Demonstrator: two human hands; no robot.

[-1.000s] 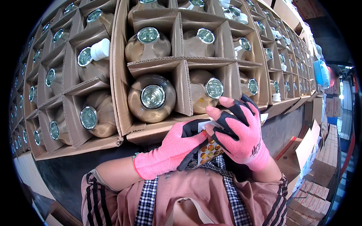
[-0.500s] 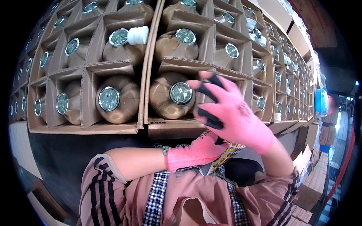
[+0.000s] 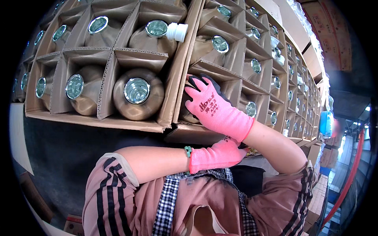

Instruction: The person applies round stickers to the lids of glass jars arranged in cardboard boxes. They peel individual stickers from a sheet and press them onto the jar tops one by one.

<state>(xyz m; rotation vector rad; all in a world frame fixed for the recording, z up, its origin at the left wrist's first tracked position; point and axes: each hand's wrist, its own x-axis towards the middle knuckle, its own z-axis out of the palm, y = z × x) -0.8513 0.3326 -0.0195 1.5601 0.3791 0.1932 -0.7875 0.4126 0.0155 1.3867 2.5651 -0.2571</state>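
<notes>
My right hand point(image 3: 214, 106), in a pink glove with black-coated fingers, lies over a glass bottle point(image 3: 186, 115) in the front left cell of the right-hand carton. Its bent fingers wrap the bottle's top and hide the mouth. Below it, my left hand point(image 3: 217, 156), also pink-gloved, is closed on a sheet with yellow round spots point(image 3: 252, 152), mostly hidden under my right wrist. In the cell to the left, an uncapped glass bottle point(image 3: 137, 91) stands with its round mouth facing up.
Cardboard dividers point(image 3: 104, 84) split the cartons into cells of glass bottles. A white plastic cap point(image 3: 177, 32) rests beside one bottle's mouth. More cartons of bottles point(image 3: 301, 90) run to the right. A blue package point(image 3: 326, 124) and a red rail point(image 3: 346, 177) stand farther right.
My right hand has come down and left from above the cells onto the bottle, fingers now bent round its top. The spotted sheet shows less. The cartons have shifted in the view.
</notes>
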